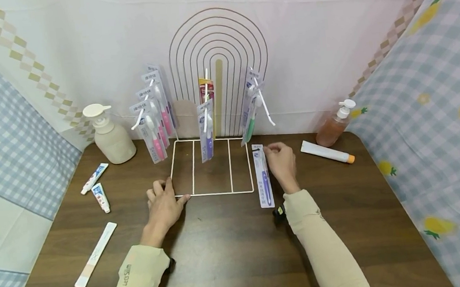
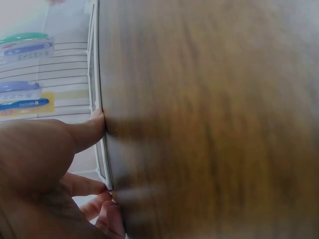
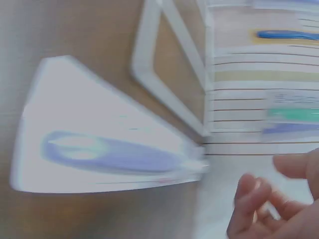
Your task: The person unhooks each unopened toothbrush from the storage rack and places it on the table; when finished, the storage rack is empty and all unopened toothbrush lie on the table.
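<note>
A white wire display rack (image 1: 214, 194) stands on the table, with packaged toothbrushes hanging from its three hooks. At the front left corner of its base rests my left hand (image 1: 165, 208), the thumb touching the front wire and a fingertip at the corner. Right of the base, a packaged purple toothbrush (image 1: 265, 181) lies flat on the table. My right hand (image 1: 282, 161) is beside the upper end of this pack, fingers loosely bent. In the right wrist view, a gap separates the fingers (image 3: 251, 199) from the pack (image 3: 114, 149), and nothing shows between them.
At the back left stands a beige pump bottle (image 1: 114, 140). Two small toothpaste tubes (image 1: 101, 198) and a long white pack (image 1: 96, 255) lie on the left. On the right are a white tube (image 1: 325, 152) with an orange cap and an amber pump bottle (image 1: 331, 130).
</note>
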